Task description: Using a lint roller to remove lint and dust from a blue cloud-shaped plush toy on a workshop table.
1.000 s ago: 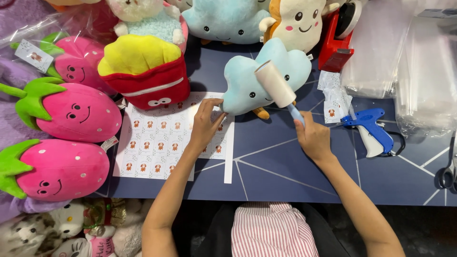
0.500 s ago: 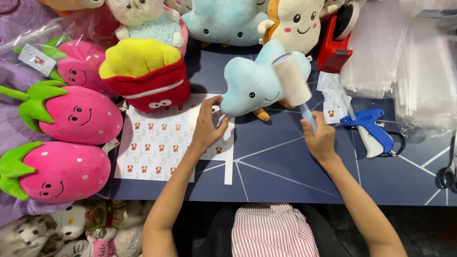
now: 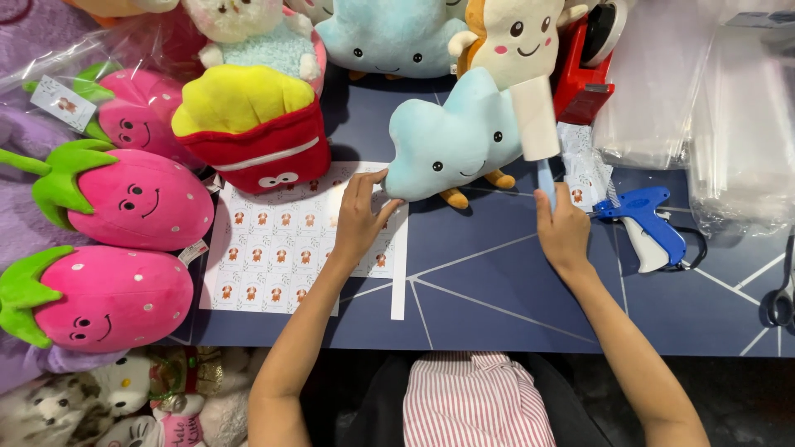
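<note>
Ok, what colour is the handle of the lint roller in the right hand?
Light blue, below a white roll; the lint roller shows only in the head view, gripped by the right hand.

The lint roller (image 3: 537,124) in my right hand (image 3: 565,233) stands nearly upright, its white roll pressed against the right edge of the pale blue cloud plush (image 3: 447,145). The plush lies face-up at centre tabletop; my left hand (image 3: 358,220) touches its lower-left edge.

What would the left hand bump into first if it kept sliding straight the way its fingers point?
The left hand lies on the sticker sheet, fingers pointing up and slightly right. Straight on, it would likely meet the blue cloud plush first; its fingertips are already at the plush's lower left edge, though actual contact is unclear.
</note>
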